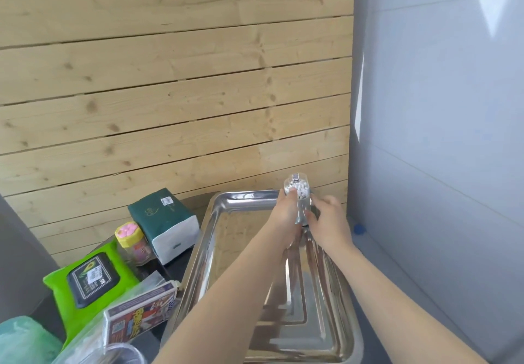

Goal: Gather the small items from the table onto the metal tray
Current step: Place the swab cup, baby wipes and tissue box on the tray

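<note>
A shiny metal tray [226, 250] fills the lower middle of the head view. Over its far right corner both hands hold a clear round box of cotton swabs [298, 189], standing upright with the white tips showing through the lid. My left hand [286, 216] grips its left side. My right hand [329, 221] grips the right side lower down. The box's base is hidden behind my fingers, so I cannot tell whether it touches the tray.
Left of the tray on the dark table lie a green tissue pack [164, 221], a yellow-lidded jar [130, 243], a green wet-wipe pack [90, 281], a card box [139, 318] and a clear container [119, 355]. A wooden slat wall stands behind.
</note>
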